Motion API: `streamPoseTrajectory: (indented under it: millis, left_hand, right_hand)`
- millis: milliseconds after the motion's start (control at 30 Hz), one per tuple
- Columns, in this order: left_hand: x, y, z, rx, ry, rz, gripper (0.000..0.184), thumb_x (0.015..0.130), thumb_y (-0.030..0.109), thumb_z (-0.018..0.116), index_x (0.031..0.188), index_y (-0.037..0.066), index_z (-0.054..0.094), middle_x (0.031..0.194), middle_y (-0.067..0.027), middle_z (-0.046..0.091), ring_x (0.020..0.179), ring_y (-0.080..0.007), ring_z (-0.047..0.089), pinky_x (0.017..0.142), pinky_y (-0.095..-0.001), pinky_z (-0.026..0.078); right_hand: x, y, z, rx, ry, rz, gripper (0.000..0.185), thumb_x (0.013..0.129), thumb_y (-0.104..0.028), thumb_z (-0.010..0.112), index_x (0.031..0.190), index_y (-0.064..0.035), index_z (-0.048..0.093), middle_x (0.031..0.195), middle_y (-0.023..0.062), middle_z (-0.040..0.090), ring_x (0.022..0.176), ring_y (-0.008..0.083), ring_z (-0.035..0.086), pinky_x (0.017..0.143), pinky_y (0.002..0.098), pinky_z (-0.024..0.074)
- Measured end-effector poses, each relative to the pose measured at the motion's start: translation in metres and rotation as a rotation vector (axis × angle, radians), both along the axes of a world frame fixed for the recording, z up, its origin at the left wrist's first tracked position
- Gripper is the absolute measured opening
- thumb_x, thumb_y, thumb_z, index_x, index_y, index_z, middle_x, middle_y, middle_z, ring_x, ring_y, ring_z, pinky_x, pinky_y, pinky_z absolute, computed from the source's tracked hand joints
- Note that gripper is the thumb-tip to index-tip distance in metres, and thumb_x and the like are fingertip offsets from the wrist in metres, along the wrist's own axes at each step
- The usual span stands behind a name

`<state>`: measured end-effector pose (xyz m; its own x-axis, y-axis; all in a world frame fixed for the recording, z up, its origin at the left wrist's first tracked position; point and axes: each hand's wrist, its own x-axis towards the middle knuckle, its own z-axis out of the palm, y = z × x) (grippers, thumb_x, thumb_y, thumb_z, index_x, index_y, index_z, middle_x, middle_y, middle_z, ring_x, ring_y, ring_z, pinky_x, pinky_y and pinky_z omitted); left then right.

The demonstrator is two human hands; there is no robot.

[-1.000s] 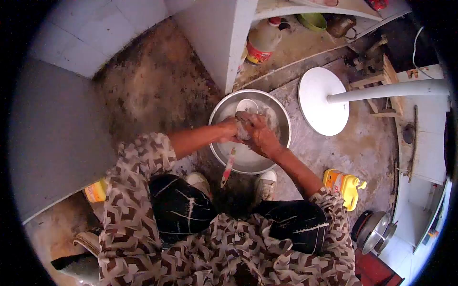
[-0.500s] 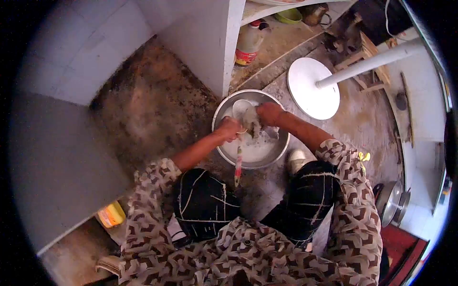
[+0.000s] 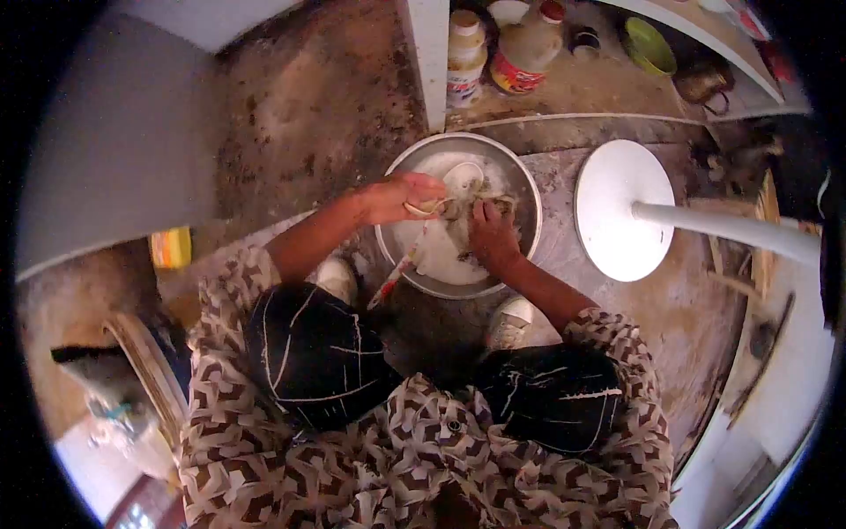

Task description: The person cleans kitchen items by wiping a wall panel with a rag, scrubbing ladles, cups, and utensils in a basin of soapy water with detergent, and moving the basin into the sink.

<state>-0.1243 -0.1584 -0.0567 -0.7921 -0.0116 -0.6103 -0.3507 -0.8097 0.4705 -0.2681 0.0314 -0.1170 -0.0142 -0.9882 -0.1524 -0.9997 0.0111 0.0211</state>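
Observation:
A metal basin (image 3: 534, 216) on the floor holds cloudy, foamy water. My left hand (image 3: 401, 197) is over its left side, with its fingers closed on a small, pale curved-rimmed piece (image 3: 426, 208) whose kind I cannot make out. Inside the basin, my right hand (image 3: 492, 236) points fingers down, curled at a greyish-green stringy clump (image 3: 456, 210). Between the hands lies a white-headed ladle (image 3: 464, 175); its red-and-white patterned handle (image 3: 394, 278) leans out over the near left rim.
To the right stands a round white base (image 3: 617, 225) with a pole. Large bottles (image 3: 526, 53) and a green bowl (image 3: 649, 46) sit on the low shelf behind. A yellow container (image 3: 171, 248) is at the left. My shoes flank the basin's near side.
The view has shifted, bringing more of the shelf into sight. My right hand has turned fingers down into the basin, and the ladle handle now slants left.

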Motion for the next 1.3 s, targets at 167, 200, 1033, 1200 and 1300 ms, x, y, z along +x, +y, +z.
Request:
streamPoseTrajectory:
  millis: [167,200,1033,1200,1300]
  left_hand:
    - [0.015,0.007,0.007,-0.260,0.091,-0.004,0.046,0.068,-0.013,0.046,0.112,-0.001,0.050,0.110,-0.0083,0.055,0.103,-0.0188,0.052,0.083,-0.0304,0.044]
    - [0.015,0.013,0.016,-0.304,0.089,0.040,0.049,0.065,-0.014,0.045,0.113,-0.001,0.050,0.110,-0.0083,0.055,0.104,-0.0191,0.051,0.083,-0.0302,0.044]
    - [0.019,0.054,0.021,-0.742,-0.217,-0.046,0.027,0.079,0.002,0.052,0.106,0.002,0.056,0.091,-0.0056,0.060,0.075,-0.0128,0.058,0.058,-0.0257,0.047]
    - [0.006,0.056,0.021,-0.260,0.049,0.056,0.038,0.079,-0.003,0.046,0.117,-0.002,0.046,0.112,-0.0115,0.053,0.094,-0.0200,0.058,0.079,-0.0305,0.048]
    - [0.005,0.061,0.000,0.080,0.160,0.120,0.040,0.080,-0.004,0.048,0.119,-0.006,0.043,0.117,-0.0138,0.050,0.103,-0.0233,0.053,0.091,-0.0342,0.043]
  right_hand:
    - [-0.049,-0.044,0.004,0.301,-0.518,-0.116,0.039,0.075,-0.026,0.054,0.105,-0.0006,0.053,0.106,0.0209,0.053,0.095,0.0351,0.054,0.078,0.0430,0.0458]
    - [-0.059,-0.048,-0.002,0.306,-0.629,-0.183,0.043,0.076,-0.030,0.056,0.106,0.0008,0.051,0.100,0.0215,0.054,0.090,0.0349,0.056,0.077,0.0421,0.0464]
    - [-0.051,-0.007,0.031,-0.102,-0.521,-0.021,0.026,0.078,-0.017,0.054,0.099,-0.0020,0.054,0.101,0.0198,0.054,0.092,0.0373,0.053,0.081,0.0421,0.0428]
    - [-0.019,0.005,0.035,0.146,-0.376,-0.016,0.047,0.074,-0.023,0.059,0.118,-0.0097,0.048,0.114,0.0192,0.049,0.095,0.0347,0.052,0.082,0.0420,0.0440]
    - [-0.039,0.004,0.034,0.217,-0.687,-0.177,0.036,0.075,-0.020,0.058,0.110,-0.0141,0.056,0.096,0.0162,0.060,0.083,0.0310,0.058,0.078,0.0383,0.0465]
